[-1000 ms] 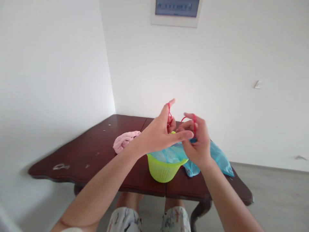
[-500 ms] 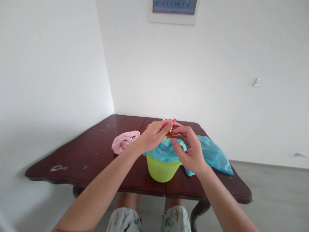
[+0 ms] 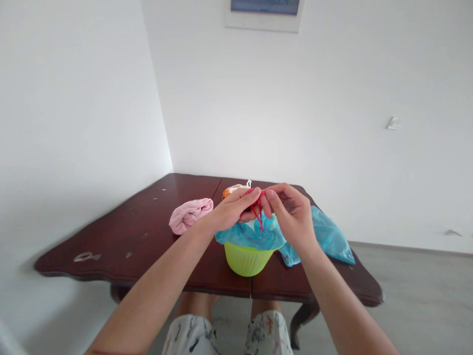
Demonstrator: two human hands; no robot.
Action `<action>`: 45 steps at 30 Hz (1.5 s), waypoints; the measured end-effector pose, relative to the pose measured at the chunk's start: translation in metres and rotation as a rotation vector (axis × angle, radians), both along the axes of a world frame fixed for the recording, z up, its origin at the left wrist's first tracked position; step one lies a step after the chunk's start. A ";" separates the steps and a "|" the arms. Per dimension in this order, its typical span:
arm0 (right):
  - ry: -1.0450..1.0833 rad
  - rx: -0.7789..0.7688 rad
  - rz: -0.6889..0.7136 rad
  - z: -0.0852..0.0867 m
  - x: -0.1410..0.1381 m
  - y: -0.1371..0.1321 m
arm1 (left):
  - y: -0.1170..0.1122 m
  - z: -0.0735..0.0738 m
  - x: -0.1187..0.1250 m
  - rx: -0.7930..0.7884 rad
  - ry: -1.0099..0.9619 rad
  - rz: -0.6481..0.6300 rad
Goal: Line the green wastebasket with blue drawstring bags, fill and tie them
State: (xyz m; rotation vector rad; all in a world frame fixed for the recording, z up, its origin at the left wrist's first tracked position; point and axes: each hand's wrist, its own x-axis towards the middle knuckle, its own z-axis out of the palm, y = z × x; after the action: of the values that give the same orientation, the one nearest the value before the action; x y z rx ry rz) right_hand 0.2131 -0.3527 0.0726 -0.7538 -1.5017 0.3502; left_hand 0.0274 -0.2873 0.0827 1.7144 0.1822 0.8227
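left grip [image 3: 234,209]: pinched on red cord [image 3: 257,213] | right grip [image 3: 290,214]: pinched on same cord, fingers nearly meeting left's | cord: strands hang near-vertical between grips, above blue plastic bag [image 3: 251,235] draped over lime-green basket [image 3: 246,261] | worktop [image 3: 111,241]: dark wood, under basket

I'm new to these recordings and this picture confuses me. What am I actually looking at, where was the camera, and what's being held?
There's no machine here. These are a person's own bare arms, seen from a single camera worn on their head, looking forward and down. Their left hand and right hand both pinch a red cord. Below it, a blue plastic bag is draped over a lime-green basket. These sit on a dark wooden table, which also holds a pink cloth and an orange-and-white packet, partly hidden behind the left hand.
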 end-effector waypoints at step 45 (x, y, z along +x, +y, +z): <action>0.197 -0.514 -0.202 -0.067 0.082 0.086 | -0.047 -0.069 -0.037 0.720 0.073 0.375</action>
State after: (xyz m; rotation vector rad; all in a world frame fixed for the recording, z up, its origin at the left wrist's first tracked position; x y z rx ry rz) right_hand 0.2954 -0.2672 0.0060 -1.2281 -1.1448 0.6496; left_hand -0.0095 -0.3345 0.0134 2.4317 0.2852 1.1956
